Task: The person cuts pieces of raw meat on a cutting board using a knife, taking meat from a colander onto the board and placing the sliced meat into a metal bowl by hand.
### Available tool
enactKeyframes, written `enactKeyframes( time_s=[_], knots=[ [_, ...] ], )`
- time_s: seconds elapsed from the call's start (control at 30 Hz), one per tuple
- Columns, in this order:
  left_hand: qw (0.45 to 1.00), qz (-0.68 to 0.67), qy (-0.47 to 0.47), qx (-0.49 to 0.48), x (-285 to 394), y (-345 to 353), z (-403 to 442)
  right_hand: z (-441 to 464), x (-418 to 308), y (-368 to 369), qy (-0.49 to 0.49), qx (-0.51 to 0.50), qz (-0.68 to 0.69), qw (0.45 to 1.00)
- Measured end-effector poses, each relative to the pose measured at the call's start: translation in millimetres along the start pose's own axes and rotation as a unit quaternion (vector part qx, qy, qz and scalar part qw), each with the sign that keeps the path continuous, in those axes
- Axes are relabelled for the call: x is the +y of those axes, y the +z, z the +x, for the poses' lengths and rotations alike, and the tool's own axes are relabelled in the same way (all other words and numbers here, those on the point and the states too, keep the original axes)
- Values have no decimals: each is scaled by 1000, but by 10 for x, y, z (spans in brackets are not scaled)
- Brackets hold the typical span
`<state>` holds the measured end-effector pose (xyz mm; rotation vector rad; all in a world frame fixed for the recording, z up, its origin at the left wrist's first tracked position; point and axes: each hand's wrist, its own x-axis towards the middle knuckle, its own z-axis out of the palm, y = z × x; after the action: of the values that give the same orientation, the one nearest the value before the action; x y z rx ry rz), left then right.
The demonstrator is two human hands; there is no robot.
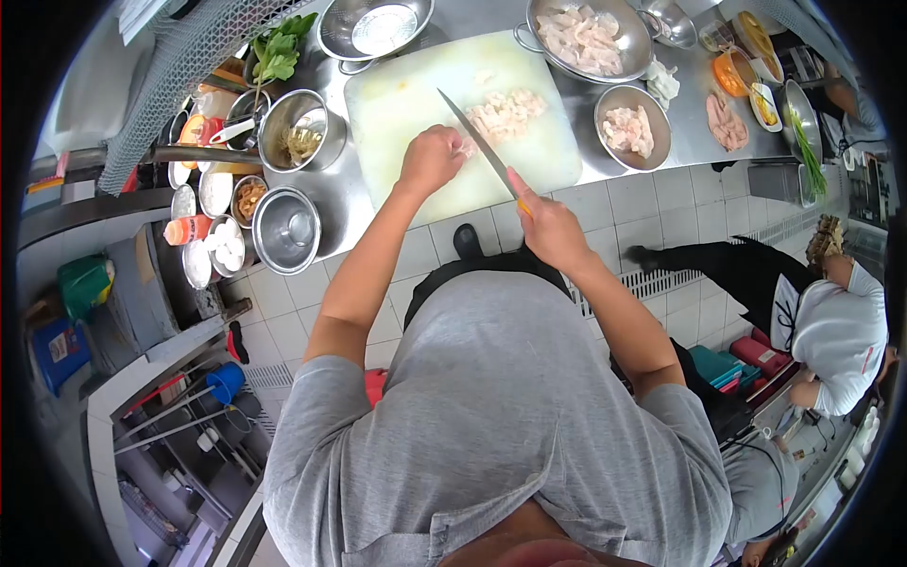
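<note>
On the white cutting board (pixel 406 104), my left hand (pixel 433 161) has its fingers curled and holds down a small piece of raw chicken (pixel 469 146). My right hand (pixel 556 229) is wrapped round the yellow handle of a kitchen knife (pixel 482 144). The blade slants up and to the left across the board, close beside the fingertips of my left hand. Just right of the blade lies a heap of diced chicken (pixel 510 113). Part of the held piece is hidden by my fingers.
Right of the board stand a bowl of chicken pieces (pixel 666 134) and a colander (pixel 635 68) with more. At left are a metal pot (pixel 338 142) and a metal bowl (pixel 286 244). A person in a white shirt (pixel 836 331) works at the right.
</note>
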<state>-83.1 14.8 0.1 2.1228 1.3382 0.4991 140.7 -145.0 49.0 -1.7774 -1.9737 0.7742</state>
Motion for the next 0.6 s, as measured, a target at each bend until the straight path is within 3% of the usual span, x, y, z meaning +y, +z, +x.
enactKeyframes(
  time_s=[0.27,0.37,0.47,0.6],
  knots=[
    [1000,14,0,13,-80,-129,-91,-92,-257,-129,-6,60,11,998],
    [1000,11,-9,21,-129,-206,-129,-168,-187,-4,-64,108,-4,992],
    [999,23,-4,30,-148,-259,-142,-155,55,144,-7,-27,-122,992],
    [998,38,2,48,-147,-381,-267,-156,-155,-93,-27,29,-95,995]
  ],
)
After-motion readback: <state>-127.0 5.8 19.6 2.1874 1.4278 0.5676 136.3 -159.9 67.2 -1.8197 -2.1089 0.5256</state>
